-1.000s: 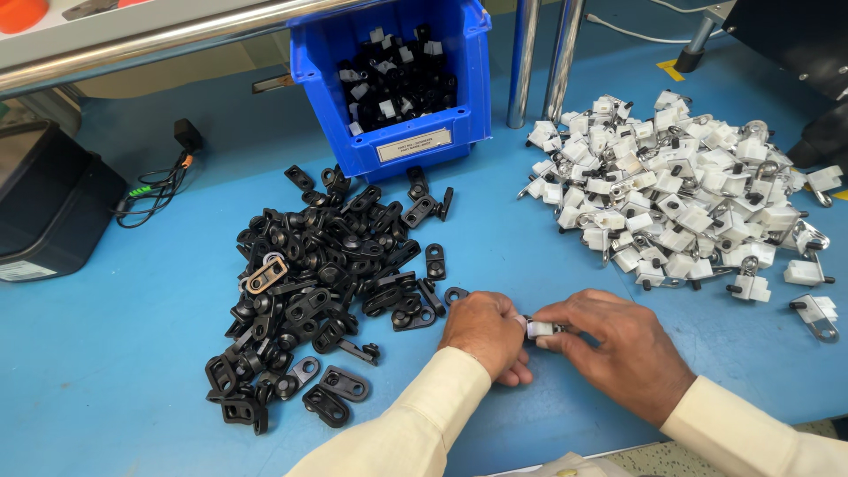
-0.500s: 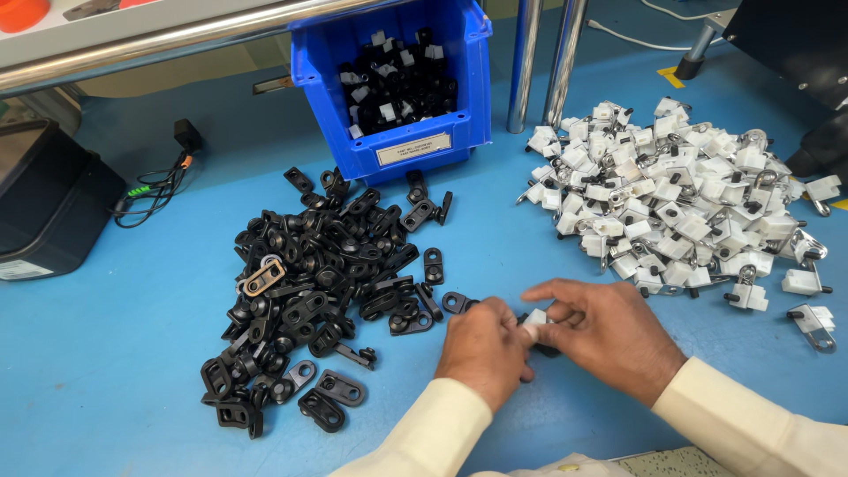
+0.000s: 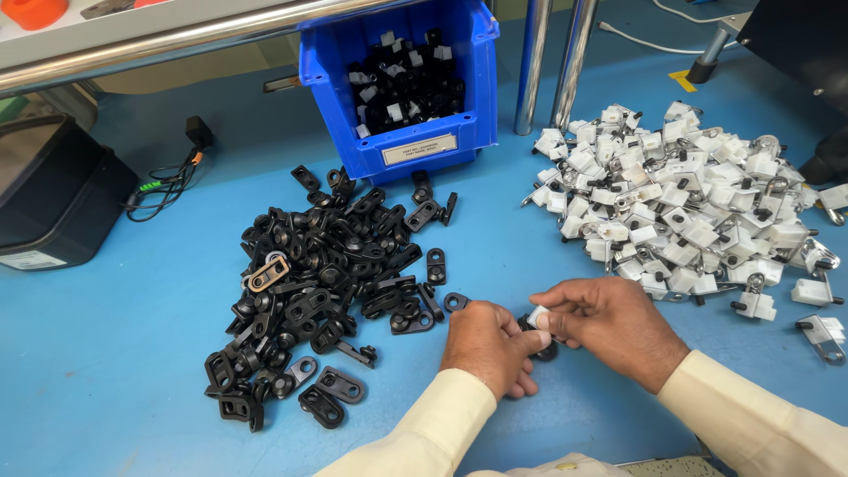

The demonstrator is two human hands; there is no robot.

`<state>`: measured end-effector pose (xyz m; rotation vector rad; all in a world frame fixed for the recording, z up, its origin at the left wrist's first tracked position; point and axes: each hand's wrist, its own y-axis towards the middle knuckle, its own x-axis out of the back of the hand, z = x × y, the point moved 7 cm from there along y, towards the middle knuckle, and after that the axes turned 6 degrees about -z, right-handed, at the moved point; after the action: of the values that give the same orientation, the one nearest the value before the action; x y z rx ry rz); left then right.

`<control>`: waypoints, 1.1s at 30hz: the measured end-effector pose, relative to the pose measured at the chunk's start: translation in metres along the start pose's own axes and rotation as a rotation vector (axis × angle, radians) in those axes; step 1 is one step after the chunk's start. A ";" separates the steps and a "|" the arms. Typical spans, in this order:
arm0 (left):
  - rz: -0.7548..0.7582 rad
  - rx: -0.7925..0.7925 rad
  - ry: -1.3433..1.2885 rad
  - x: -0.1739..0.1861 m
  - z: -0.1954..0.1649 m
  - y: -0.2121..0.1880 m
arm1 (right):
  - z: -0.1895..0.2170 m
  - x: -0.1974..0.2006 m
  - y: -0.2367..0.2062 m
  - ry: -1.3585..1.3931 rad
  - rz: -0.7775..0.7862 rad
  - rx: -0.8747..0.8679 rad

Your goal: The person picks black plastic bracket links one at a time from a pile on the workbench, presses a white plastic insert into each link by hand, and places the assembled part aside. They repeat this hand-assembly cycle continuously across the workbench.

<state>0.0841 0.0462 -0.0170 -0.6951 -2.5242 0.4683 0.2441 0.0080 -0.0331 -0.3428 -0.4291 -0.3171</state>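
Observation:
My left hand [image 3: 488, 347] and my right hand [image 3: 609, 325] meet low on the blue table, fingertips pressed together around a small white plastic part [image 3: 538, 317] with a black plastic piece [image 3: 545, 351] beneath it. Both hands grip this pair. To the left spreads a pile of black plastic brackets [image 3: 322, 283]. A heap of white plastic parts with metal clips [image 3: 689, 212] lies to the right of my right hand.
A blue bin [image 3: 415, 84] of joined black-and-white parts stands at the back centre. Two metal posts [image 3: 552, 62] rise beside it. A black box [image 3: 53, 194] with a cable [image 3: 168, 181] sits at the left. A dark object [image 3: 799, 44] fills the top right corner.
My hands have shifted slightly and closed tighter around the white part, with the black piece now under it. The piles have not moved.

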 end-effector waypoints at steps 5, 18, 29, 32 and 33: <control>-0.019 0.018 -0.084 -0.002 0.006 0.002 | 0.014 0.000 -0.002 -0.073 -0.001 0.041; -0.025 -0.015 -0.075 -0.006 0.002 -0.003 | 0.011 0.001 0.001 0.086 0.065 -0.136; 0.151 0.100 -0.203 -0.011 0.016 0.016 | 0.004 -0.008 0.006 0.040 0.281 -0.082; 0.182 0.073 -0.269 -0.015 0.020 0.020 | 0.006 -0.008 0.004 0.091 0.251 -0.094; 0.186 0.055 -0.283 -0.016 0.021 0.020 | 0.006 -0.008 0.003 0.111 0.225 -0.110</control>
<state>0.0933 0.0499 -0.0489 -0.9031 -2.7061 0.7450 0.2360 0.0149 -0.0324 -0.4747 -0.2612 -0.1400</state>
